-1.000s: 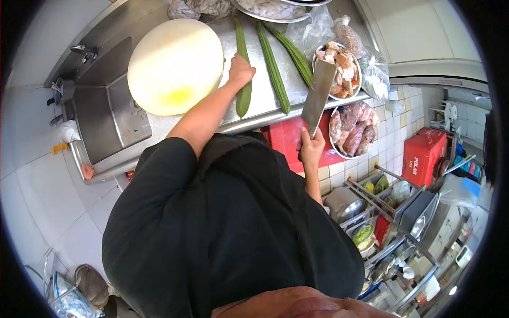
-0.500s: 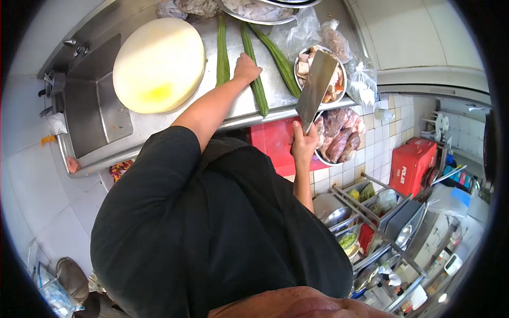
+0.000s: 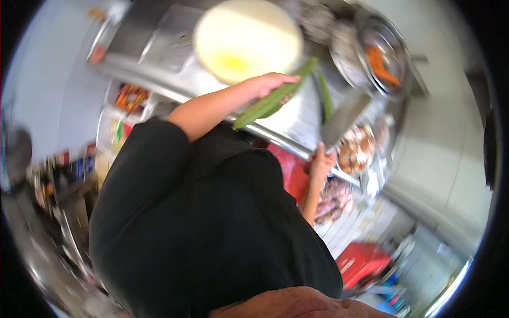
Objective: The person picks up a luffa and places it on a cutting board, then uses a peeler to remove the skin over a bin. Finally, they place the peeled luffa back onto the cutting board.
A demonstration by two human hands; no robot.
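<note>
My left hand (image 3: 268,86) is closed around long green ridged gourds (image 3: 278,99), seemingly two overlapping, held slanting over the counter edge below the round pale cutting board (image 3: 246,42). Another green gourd (image 3: 324,95) lies on the metal counter (image 3: 302,119), to the right of that hand. In my right hand (image 3: 321,163) is the handle of a broad cleaver (image 3: 347,117), its blurred blade pointing up and right. Beside the blade is a bowl of chopped pieces (image 3: 356,150).
Metal bowls stand at the upper right, one holding an orange item (image 3: 382,66). Dark red meat (image 3: 334,201) sits below the counter edge, near a red surface (image 3: 291,170). A sink (image 3: 168,40) is at the upper left. A red box (image 3: 365,263) is lower right.
My left hand has closed on gourds and lifted them left toward the board. The view has turned, shifting the counter rightward. My right hand still holds the cleaver.
</note>
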